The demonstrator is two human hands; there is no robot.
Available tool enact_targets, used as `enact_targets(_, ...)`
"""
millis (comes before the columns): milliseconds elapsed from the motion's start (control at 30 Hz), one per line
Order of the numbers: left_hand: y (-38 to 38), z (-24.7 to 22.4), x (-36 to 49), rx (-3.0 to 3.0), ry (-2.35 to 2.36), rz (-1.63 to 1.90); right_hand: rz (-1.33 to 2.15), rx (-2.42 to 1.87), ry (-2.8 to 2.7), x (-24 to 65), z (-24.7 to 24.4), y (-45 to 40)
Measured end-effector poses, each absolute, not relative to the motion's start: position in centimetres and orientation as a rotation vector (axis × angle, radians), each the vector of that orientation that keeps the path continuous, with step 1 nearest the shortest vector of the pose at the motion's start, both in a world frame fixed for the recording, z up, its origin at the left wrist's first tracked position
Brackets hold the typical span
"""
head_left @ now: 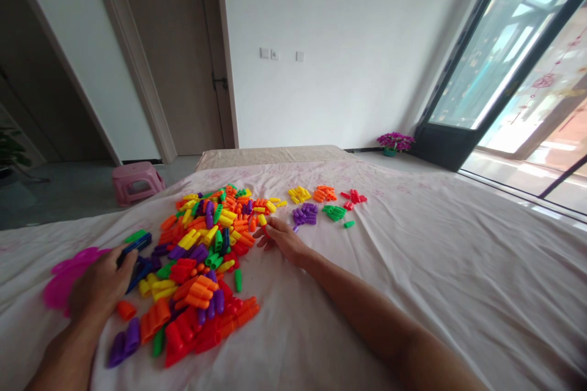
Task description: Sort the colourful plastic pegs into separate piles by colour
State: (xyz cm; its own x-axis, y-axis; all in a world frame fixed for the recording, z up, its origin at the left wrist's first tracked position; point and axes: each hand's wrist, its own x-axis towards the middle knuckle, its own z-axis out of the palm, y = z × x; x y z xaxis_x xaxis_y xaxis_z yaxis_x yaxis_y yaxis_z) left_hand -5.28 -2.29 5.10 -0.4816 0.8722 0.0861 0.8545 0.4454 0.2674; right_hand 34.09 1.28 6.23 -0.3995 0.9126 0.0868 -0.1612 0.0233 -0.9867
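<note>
A large heap of bullet-shaped plastic building pieces [197, 290] in red, orange, yellow, green, purple and dark blue lies on the cloth. At its left edge my left hand [98, 281] grips a dark blue piece [137, 244] between thumb and fingers. Under that hand is a magenta plastic tray [59, 284], partly hidden. My right hand [287, 241] is at the heap's right edge, a yellow piece [262, 220] pinched at its fingertips. Beyond it sit small groups sorted by colour: yellow [299, 195], orange [325, 193], purple [305, 214], green [334, 212] and red [354, 198].
A wrinkled pale cloth [413, 269] covers the broad surface before me. A single green piece [349, 224] lies near the groups. On the floor are a pink stool [137, 183] and a pot of magenta flowers [395, 142]. Glass doors [518, 73] stand at the right.
</note>
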Motion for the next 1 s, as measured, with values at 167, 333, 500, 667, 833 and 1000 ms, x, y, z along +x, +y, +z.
enact_targets(167, -2.2, 4.9, -5.6, 1.581, 2.613, 0.401, 1.520, -0.807, -1.340, 34.2, 5.8, 1.4)
enact_targets(333, -2.4, 5.2, -5.3, 1.591, 2.619, 0.418, 1.357, -0.835, -1.388, 34.4, 6.5, 1.0)
enact_targets(500, -2.5, 5.4, -5.1, 1.583, 2.625, 0.402, 1.369, -0.876, -1.454, 34.2, 7.0, 0.9)
enact_targets(667, -2.4, 5.5, -5.2, 1.590, 2.614, 0.421, 1.318, -0.913, -1.371, 34.2, 7.2, 1.0)
enact_targets(833, -2.5, 5.4, -5.2, 1.585, 2.604, 0.443, 1.233, -1.000, -1.366, 34.5, 7.1, 1.2)
enact_targets(1000, -2.4, 5.3, -5.3, 1.593, 2.602, 0.467, 1.018, -1.032, -1.509, 35.2, 6.2, 2.1)
